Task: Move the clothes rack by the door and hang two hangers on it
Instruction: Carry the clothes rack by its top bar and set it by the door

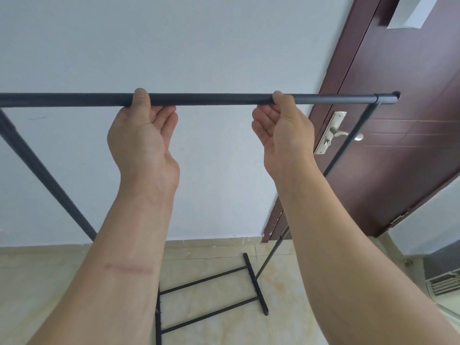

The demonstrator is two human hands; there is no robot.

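The clothes rack's dark top bar runs level across the view at chest height. My left hand touches it from below near the middle, thumb over the bar and fingers loosely spread. My right hand meets the bar further right the same way, thumb on it and fingers half curled. The rack's right upright slants down to the black base frame on the floor. The brown door stands just right of the bar's end. No hangers are in view.
A white wall is behind the rack. The door has a silver handle. The floor is beige tile. A grey vent-like object sits at the right edge.
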